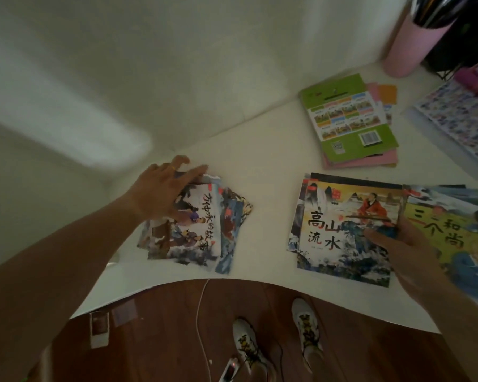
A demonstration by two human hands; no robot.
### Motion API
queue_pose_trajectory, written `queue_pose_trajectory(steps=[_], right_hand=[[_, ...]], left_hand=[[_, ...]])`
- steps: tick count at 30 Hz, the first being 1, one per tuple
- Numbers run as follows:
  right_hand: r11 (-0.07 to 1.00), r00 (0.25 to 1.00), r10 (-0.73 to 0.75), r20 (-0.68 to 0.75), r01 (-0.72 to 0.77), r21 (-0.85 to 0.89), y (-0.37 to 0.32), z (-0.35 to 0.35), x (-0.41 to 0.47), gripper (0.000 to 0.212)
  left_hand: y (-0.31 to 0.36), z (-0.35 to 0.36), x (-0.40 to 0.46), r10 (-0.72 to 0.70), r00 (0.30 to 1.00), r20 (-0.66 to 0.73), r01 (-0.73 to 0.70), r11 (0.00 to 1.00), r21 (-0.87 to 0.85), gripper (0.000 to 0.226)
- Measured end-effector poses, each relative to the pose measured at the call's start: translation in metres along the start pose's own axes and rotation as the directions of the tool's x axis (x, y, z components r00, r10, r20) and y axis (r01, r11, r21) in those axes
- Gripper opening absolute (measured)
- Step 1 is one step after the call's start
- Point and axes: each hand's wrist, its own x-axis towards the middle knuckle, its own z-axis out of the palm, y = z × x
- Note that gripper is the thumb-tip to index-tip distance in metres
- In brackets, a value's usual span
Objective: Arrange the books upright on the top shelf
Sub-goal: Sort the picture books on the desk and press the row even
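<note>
My left hand [160, 193] covers part of the top book in the left pile [196, 230]. The yellow book [450, 238] runs off the right edge. The small print on the green book [348, 117] is too blurry to read.

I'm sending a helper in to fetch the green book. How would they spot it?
On the white desk, look to the far right corner near the pink cup. The green book lies flat atop pink sheets; only it shows a grid of small pictures and a barcode.
</note>
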Motion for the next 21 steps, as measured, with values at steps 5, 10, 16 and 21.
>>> queue_pose_trajectory(steps=[5, 10, 16, 21], right_hand=[[0.999, 1.0, 0.025, -0.018, -0.024, 0.025, -0.007, 0.002, -0.003, 0.022], [0.976, 0.989, 0.149, 0.028, -0.151, 0.156, -0.013, 0.026, -0.018, 0.018], [0.966, 0.961, 0.217, 0.172, -0.237, 0.106, -0.013, 0.089, -0.042, 0.028], [0.994, 0.982, 0.113, 0.15, -0.111, -0.018, -0.02, 0.109, -0.044, 0.036]], left_hand=[[-0.001, 0.017, -0.038, -0.39, 0.915, 0.108, 0.404, 0.893, -0.2, 0.104], [0.023, 0.029, -0.069, -0.667, 0.649, 0.367, 0.733, 0.416, -0.539, 0.079], [0.08, 0.039, -0.082, -0.567, 0.568, 0.597, 0.543, -0.287, -0.789, 0.035], [0.111, 0.042, -0.085, -0.506, 0.64, 0.578, 0.338, -0.49, -0.804, 0.018]])
